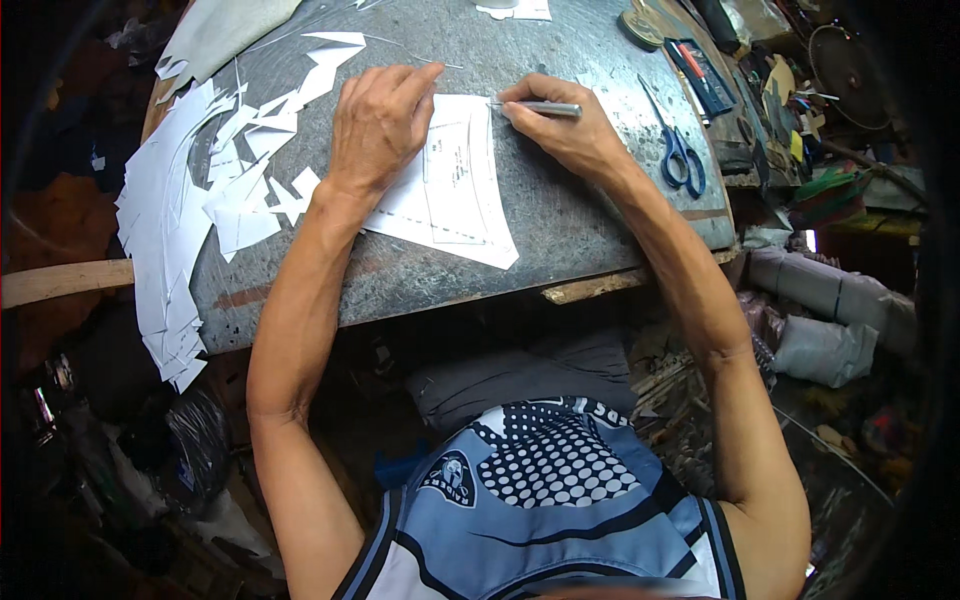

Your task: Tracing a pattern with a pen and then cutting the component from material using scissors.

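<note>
A white paper pattern piece (452, 190) lies flat on a grey metal-topped table (560, 220). My left hand (378, 122) presses down on its upper left part, fingers spread. My right hand (560, 125) grips a slim silver pen-shaped tool (540, 107), held nearly level, with its tip at the paper's top right edge. Faint drawn lines run across the sheet.
Several white paper offcuts (215, 190) pile along the table's left side and hang over its edge. Blue-handled scissors (678, 150) lie to the right of my right hand. A dark flat case (700, 75) and cluttered shelves fill the far right. Grey rolled bundles (830, 300) lie below right.
</note>
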`<state>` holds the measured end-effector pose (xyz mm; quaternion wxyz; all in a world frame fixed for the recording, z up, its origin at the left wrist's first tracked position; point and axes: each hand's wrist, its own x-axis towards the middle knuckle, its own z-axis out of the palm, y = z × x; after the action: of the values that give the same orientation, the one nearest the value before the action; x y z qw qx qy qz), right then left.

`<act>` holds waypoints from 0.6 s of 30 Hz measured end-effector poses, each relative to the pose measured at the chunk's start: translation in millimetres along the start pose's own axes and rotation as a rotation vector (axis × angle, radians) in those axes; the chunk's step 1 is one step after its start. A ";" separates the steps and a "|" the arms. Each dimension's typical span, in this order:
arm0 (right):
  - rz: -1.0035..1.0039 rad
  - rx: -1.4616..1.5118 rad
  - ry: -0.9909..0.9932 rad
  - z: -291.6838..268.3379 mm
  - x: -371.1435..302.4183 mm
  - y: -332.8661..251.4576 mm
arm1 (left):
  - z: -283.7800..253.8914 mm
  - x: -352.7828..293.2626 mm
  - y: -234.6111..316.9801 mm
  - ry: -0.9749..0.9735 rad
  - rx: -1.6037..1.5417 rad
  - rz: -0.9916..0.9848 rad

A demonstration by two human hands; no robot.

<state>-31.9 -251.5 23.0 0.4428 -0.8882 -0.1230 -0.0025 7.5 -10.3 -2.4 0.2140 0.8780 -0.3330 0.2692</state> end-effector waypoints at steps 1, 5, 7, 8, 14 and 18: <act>0.020 -0.012 -0.023 1.1 6.5 0.5 | 0.4 -0.2 -0.3 0.000 0.002 -0.004; -0.057 -0.030 -0.110 2.1 36.6 5.8 | 1.8 0.1 -1.2 -0.029 0.000 -0.019; -0.098 -0.007 -0.124 4.8 49.1 7.6 | 2.8 -0.2 -2.1 -0.015 -0.014 -0.026; -0.139 0.011 -0.135 6.2 53.8 8.8 | 3.7 0.2 -3.0 -0.020 -0.013 -0.027; -0.144 0.053 -0.137 11.6 59.9 9.3 | 5.5 -2.2 -4.0 -0.022 -0.028 -0.044; -0.098 0.089 -0.090 16.9 54.5 7.6 | 6.2 -2.5 -1.3 -0.016 -0.059 -0.047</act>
<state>20.9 -230.7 12.9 0.4753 -0.8597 -0.1859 0.0211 8.8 -11.7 -9.0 0.2434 0.8810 -0.3218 0.2471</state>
